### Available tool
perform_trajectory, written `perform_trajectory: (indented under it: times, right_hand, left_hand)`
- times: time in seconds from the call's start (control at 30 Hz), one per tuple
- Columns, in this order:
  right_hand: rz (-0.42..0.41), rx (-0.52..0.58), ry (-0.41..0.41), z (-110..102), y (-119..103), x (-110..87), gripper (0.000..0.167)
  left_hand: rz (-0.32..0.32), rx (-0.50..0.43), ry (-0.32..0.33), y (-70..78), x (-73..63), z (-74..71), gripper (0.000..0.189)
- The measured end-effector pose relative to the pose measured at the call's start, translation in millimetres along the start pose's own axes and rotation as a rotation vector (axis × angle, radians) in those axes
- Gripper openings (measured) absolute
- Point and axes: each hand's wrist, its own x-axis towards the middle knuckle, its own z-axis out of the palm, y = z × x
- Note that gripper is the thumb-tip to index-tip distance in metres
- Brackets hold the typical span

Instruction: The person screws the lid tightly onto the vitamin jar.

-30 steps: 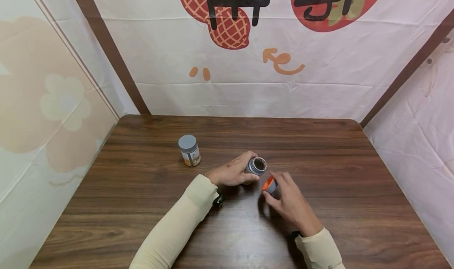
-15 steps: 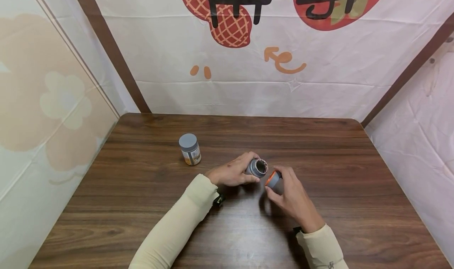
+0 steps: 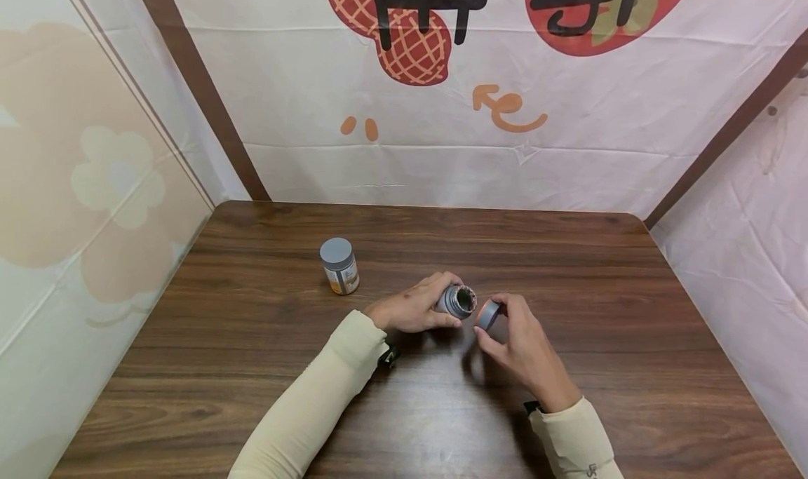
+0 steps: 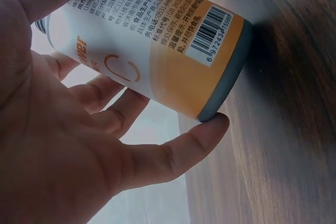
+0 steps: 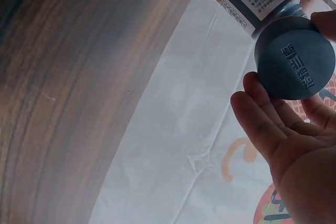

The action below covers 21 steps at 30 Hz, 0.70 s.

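My left hand (image 3: 416, 305) grips an uncapped supplement bottle (image 4: 157, 51), its mouth tilted to the right in the head view. The label is white and orange with a barcode, and the base is dark grey. Between thumb and fingers of my right hand (image 3: 527, 349) is the bottle's round grey cap (image 5: 295, 59), orange on the inside and with raised lettering on top. The cap stands just right of the bottle's threaded mouth (image 3: 466, 299), its inner side turned towards it. In the right wrist view the cap overlaps the bottle's neck.
A second, capped bottle (image 3: 339, 266) with a grey lid stands upright on the wooden table (image 3: 265, 353), left of and behind my left hand. A white printed cloth (image 3: 303, 174) hangs behind the table's far edge.
My right hand has turned the cap from facing up and left to facing the bottle's mouth, moving it slightly up and right. The left hand has tipped the bottle a little more to the right.
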Motion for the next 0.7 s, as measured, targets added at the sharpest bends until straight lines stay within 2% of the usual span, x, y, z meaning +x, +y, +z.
perform_trajectory:
  times: [0.27, 0.53, 0.7]
  right_hand:
    - [-0.031, 0.003, 0.000, -2.8, -0.3, 3.5, 0.051]
    - [-0.047, -0.027, -0.020, -3.3, -0.4, 5.4, 0.052]
    - [-0.042, -0.044, -0.043, -2.9, -1.4, 6.6, 0.053]
  left_hand:
    - [-0.004, 0.019, 0.004, 0.5, -1.2, 1.2, 0.050]
    - [-0.053, -0.009, -0.009, 0.6, -1.5, 1.4, 0.052]
    - [-0.032, -0.012, -0.011, 0.3, -0.7, 2.2, 0.053]
